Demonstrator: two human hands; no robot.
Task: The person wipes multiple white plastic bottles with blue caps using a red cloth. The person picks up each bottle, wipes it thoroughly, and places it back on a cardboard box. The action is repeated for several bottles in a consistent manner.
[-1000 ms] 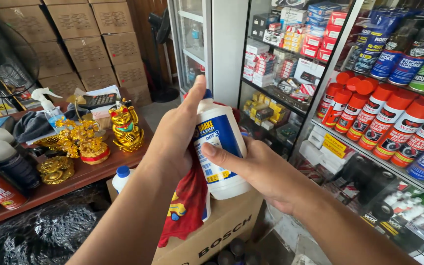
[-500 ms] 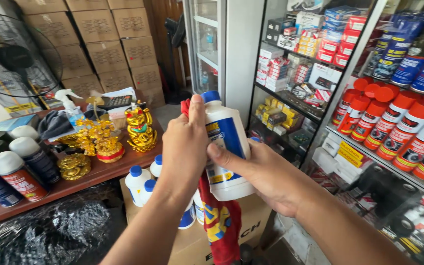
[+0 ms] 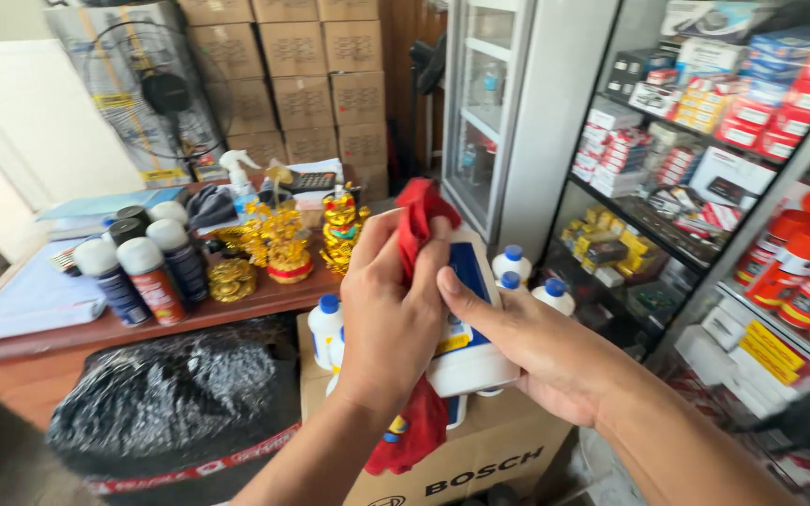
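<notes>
**Inspector:** Head view, centre of frame. State the position of the hands.

**Onlooker:** The left hand (image 3: 391, 314) is closed around a red cloth (image 3: 414, 220), pressing it against the upper part of a white bottle (image 3: 466, 351) with a blue label. The cloth's other end hangs below the wrist at about six o'clock. The right hand (image 3: 541, 351) grips the bottle from the three o'clock side, thumb laid across the label, fingers wrapped behind.

**Inspector:** Where is the bottle?

**Onlooker:** Held in the air, tilted, above an open cardboard box (image 3: 480, 459). The cloth hides its cap.

**Inspector:** Surroundings?

**Onlooker:** More white bottles with blue caps (image 3: 325, 323) stand in the box, at nine and one o'clock of the hands. At ten o'clock, a wooden desk (image 3: 96, 333) carries spray cans (image 3: 147, 276) and gold figurines (image 3: 283, 244). A black wrapped bundle (image 3: 175, 398) lies at eight o'clock. Shelves of red-capped cans (image 3: 799, 272) stand at three o'clock; stacked cartons (image 3: 302, 80) at twelve.
</notes>
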